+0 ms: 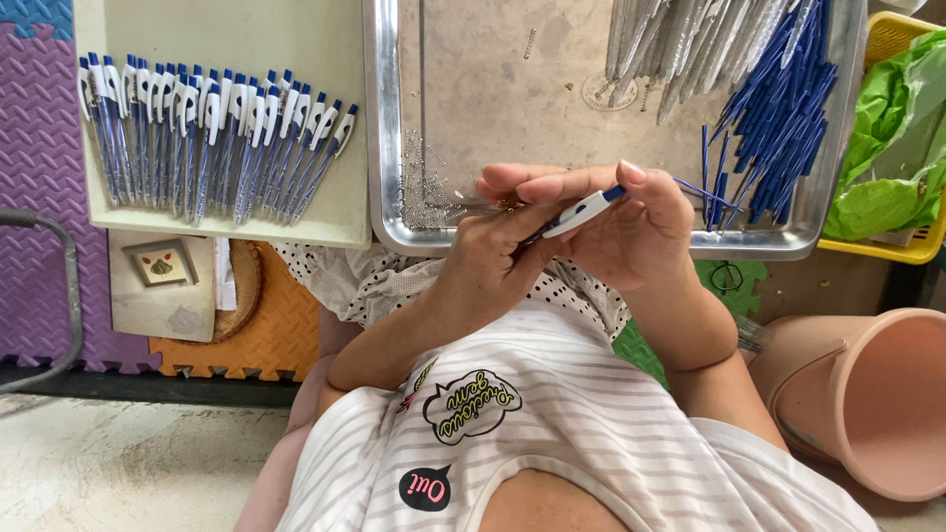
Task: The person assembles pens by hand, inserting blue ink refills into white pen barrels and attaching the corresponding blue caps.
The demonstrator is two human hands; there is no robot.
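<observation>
Left hand (498, 251): closed around the dark lower barrel of a pen, fingers curled, thumb side up; meets the right hand over the near rim of the metal tray.
Right hand (631, 222): fingers closed over the upper end of the same pen, thumb lying along the top.
Pen in hand (581, 210): white and blue ballpoint, tilted, blue tip end pointing far right; held between both hands, above the near edge of the tray and over the lap.
Metal tray (389, 212): shiny, rectangular, centre far; bare scuffed floor in the middle.
Springs (426, 187): loose heap of small silvery pen springs, near-left corner of the tray, just left of the left hand.
Blue refills (783, 108): bundle of thin blue tubes, right side of the tray, a few lying loose near the right hand.
Clear barrels (680, 39): pile of pale see-through tubes, far side of the tray, left of the refills.
Finished pens (212, 133): row of white and blue pens laid side by side on a cream tray (296, 232), far left.
Yellow basket (892, 39): far right, holding crumpled green plastic (887, 148).
Pink bucket (877, 394): lying on its side, near right.
Foam mats (39, 177): purple and orange interlocking tiles, left.
</observation>
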